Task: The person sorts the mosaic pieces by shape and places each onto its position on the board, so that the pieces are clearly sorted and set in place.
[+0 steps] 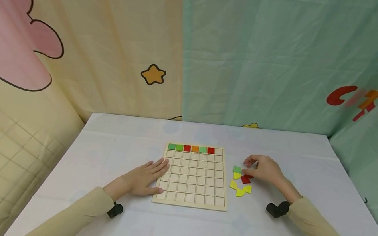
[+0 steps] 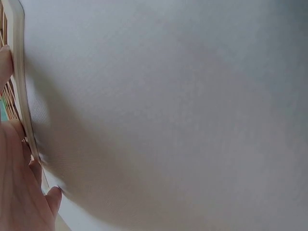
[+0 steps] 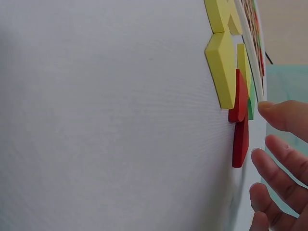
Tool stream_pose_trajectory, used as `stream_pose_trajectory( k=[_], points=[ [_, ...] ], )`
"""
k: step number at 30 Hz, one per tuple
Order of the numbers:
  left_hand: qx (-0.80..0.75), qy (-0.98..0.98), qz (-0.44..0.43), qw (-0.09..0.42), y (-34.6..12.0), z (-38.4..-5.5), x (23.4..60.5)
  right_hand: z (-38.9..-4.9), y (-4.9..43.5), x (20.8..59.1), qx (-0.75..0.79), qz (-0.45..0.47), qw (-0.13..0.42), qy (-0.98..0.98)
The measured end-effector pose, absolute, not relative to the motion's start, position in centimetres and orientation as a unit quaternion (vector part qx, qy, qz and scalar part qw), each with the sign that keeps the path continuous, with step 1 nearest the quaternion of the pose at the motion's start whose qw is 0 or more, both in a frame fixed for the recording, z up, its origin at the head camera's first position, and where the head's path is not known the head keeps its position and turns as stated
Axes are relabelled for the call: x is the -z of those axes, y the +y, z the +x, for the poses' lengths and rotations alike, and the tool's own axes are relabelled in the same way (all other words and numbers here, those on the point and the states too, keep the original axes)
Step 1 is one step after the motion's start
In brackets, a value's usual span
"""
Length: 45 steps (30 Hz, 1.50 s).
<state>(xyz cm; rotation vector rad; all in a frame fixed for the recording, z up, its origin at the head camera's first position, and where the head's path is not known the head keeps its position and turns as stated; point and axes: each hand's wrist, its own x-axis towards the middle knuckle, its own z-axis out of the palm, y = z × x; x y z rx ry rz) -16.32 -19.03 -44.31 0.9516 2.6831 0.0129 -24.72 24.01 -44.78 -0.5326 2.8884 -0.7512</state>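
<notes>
A light wooden grid board (image 1: 189, 205) lies on the white table, its far row holding several coloured square tiles (image 1: 195, 149) from the left, with the far right cell bare. My left hand (image 1: 144, 177) rests flat on the board's left edge, fingers and thumb spread. To the right of the board, my right hand (image 1: 264, 169) hovers over a small group of loose pieces; the right wrist view shows thumb and fingers apart with nothing between them. Nearest to it are a green square tile (image 1: 237, 169) and red pieces (image 3: 240, 142). Several yellow pieces (image 3: 222, 72) with curved edges lie nearer the body.
The white tabletop (image 1: 127, 141) ends at a patterned cloth backdrop (image 1: 254, 62) behind and cloth at both sides. Black wrist devices (image 1: 277, 209) are strapped at both sleeves.
</notes>
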Motion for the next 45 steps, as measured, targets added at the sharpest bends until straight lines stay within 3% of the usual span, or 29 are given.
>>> stream_pose_trajectory(
  k=[45],
  points=[
    [-0.004, 0.934, 0.326, 0.146, -19.0, -16.3, 44.4, -24.6, 22.9, 45.4, 0.266, -0.169, 0.071, 0.946]
  ],
)
